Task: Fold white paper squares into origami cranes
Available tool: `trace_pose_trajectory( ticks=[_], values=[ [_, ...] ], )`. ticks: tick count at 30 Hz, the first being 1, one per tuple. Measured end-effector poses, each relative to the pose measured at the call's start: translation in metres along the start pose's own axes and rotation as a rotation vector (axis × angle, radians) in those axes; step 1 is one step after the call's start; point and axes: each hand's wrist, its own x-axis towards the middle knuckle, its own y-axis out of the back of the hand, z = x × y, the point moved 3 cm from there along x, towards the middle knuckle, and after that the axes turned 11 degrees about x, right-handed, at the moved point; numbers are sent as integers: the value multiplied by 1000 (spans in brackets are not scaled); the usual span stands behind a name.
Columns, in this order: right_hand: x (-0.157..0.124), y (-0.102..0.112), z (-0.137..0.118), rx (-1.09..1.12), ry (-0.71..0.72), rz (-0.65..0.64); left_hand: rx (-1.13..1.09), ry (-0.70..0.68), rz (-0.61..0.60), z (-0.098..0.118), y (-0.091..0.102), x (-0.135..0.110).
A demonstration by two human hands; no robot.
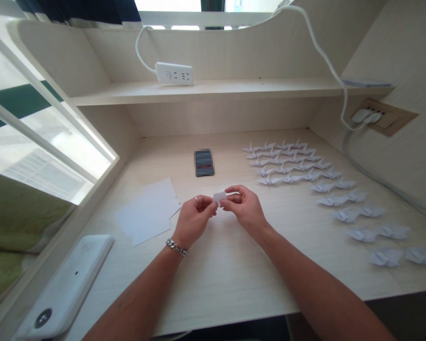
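Both my hands meet over the middle of the desk (216,265), pinching a small folded piece of white paper (219,197) between them. My left hand (193,219), with a ring and a chain bracelet at the wrist, grips the paper's left side with fingers closed. My right hand (244,207) holds its right side with fingertips pressed together. A small stack of flat white paper sheets (147,212) lies just left of my left hand.
Several folded paper cranes (291,163) lie in rows at the right, running toward the front edge. A dark phone (203,163) lies behind my hands. A white device (64,289) sits at the front left. A power strip (173,73) rests on the shelf; cables hang at the right wall.
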Motion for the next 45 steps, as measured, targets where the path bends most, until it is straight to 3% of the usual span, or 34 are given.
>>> trace_pose_trajectory(
  ticks=[6,9,14,20,28,34,40,45],
  values=[
    [-3,-2,-6,-283,91,-148,206,-134,52,4,3,-3],
    [-3,-3,-7,-318,151,-152,317,-152,62,7,3,-5],
    [-2,-3,-3,-247,159,-104,279,-144,60,8,5,-4],
    [-5,-8,-7,-416,148,-209,420,-176,107,13,10,-6],
    [-5,-4,-5,-379,144,-138,-2,-121,75,2,9,-1],
    [-8,-9,-11,-571,178,-227,150,-208,82,1,5,-3],
    [-6,-7,-6,-367,75,-207,70,-189,122,4,10,-2],
    [-2,-2,-5,-277,34,-153,-45,-139,44,4,10,-2]
  ],
)
